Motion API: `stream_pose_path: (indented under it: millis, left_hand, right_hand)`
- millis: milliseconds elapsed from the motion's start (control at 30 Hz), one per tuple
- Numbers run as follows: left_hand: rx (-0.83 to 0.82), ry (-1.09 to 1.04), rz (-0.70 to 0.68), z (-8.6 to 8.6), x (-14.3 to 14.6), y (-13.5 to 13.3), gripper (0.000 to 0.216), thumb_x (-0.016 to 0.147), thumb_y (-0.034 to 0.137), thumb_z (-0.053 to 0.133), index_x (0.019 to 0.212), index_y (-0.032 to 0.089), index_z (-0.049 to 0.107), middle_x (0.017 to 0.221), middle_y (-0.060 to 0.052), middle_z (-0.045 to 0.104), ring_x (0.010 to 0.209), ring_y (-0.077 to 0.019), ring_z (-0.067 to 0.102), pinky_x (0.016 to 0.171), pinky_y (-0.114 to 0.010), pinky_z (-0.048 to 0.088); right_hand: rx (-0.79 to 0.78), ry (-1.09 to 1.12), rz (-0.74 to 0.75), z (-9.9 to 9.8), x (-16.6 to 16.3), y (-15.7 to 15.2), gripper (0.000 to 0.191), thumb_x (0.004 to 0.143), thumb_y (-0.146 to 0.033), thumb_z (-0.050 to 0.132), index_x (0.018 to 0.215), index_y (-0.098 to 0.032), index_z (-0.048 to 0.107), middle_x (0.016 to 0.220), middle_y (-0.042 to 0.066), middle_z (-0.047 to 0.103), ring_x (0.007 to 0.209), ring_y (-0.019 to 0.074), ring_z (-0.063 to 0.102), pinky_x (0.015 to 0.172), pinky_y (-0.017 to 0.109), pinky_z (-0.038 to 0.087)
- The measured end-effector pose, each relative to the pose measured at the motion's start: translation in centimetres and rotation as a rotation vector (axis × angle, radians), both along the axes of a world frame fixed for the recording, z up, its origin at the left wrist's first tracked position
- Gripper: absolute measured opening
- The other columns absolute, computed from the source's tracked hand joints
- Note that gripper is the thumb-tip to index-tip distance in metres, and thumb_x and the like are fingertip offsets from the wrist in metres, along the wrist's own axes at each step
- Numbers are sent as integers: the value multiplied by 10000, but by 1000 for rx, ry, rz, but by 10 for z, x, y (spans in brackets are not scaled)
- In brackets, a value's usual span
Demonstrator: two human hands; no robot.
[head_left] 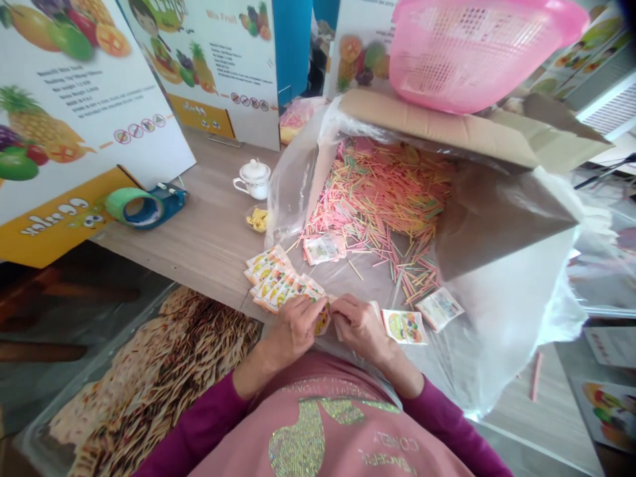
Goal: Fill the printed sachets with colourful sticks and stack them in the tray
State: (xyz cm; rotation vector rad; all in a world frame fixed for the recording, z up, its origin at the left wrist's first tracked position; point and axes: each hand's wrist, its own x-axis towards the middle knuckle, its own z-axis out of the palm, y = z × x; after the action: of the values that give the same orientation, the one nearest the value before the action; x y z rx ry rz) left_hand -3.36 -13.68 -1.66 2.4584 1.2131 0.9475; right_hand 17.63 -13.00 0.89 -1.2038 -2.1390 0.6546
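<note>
sachet (323, 320), small, flat and glossy, sits pinched between left hand (291, 331) and right hand (360, 328).

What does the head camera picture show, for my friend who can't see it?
A person's left hand and right hand pinch a small fruit-print packet beside a fanned row of packets. Behind, a tipped cardboard box spills coloured sticks.
</note>
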Motion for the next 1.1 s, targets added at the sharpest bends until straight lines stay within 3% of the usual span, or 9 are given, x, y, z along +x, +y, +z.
stream_pose_path:
  millis: [167,300,400,500,667,800,967,1100]
  left_hand:
    - [62,167,-111,12,-22,24,364,1034,177,482,1318,188,709,940,-107,736,929,-272,645,870,-426,578]
    - [42,148,205,17,-68,68,295,1009,342,628,1251,224,749,1206,-150,723,1214,-352,581,1086,-550,492]
    - [-126,227,312,10,-95,89,389,997,444,646,1294,207,727,1211,-139,729,1156,-337,606,1063,-518,486]
    - [-216,305,342,1,-101,84,394,1029,433,595,1324,201,717,1172,-133,748,1099,-323,623,1013,-471,482]
    - [-186,319,561,-8,-105,60,396,1041,449,556,1315,229,737,1147,-137,760,1103,-340,633,971,-456,465]
    - [-155,289,635,-12,-129,66,430,1033,471,513,1272,211,758,1098,-145,769,1048,-343,651,961,-467,481]
    - [-14,269,600,8,-152,86,465,1021,524,500,1153,183,788,1177,-209,755,1140,-395,657,1014,-553,484]
    - [145,214,515,36,-123,95,408,1031,507,531,1049,202,801,1153,-181,771,1108,-385,660,995,-562,505]
  right_hand:
    - [-130,-310,82,2,-18,-14,223,960,-52,547,946,-173,735,942,92,772,825,203,730,742,270,484]
    - [-277,-575,89,18,-39,-17,232,1015,-169,575,1201,-149,713,1147,147,781,956,271,761,789,321,515]
    - [-322,-673,99,28,-53,-15,262,1067,-246,543,1266,-147,683,1215,168,763,1048,309,761,841,354,539]
    - [-298,-733,116,34,-64,-9,261,1069,-217,518,1270,-139,664,1196,179,755,1013,322,766,829,373,554]
    - [-173,-731,195,38,-79,11,250,1062,-126,459,1222,-125,651,1130,187,742,973,296,754,812,357,572]
    - [-45,-652,301,33,-95,30,284,1044,-50,418,1207,-112,643,1081,174,742,971,272,732,820,353,589]
    - [10,-636,338,24,-102,37,254,1028,-56,467,1211,-100,637,1061,166,745,882,241,710,728,327,582]
    - [18,-560,368,34,-76,29,173,1061,-157,507,1179,-131,631,1007,111,740,820,218,700,704,311,555]
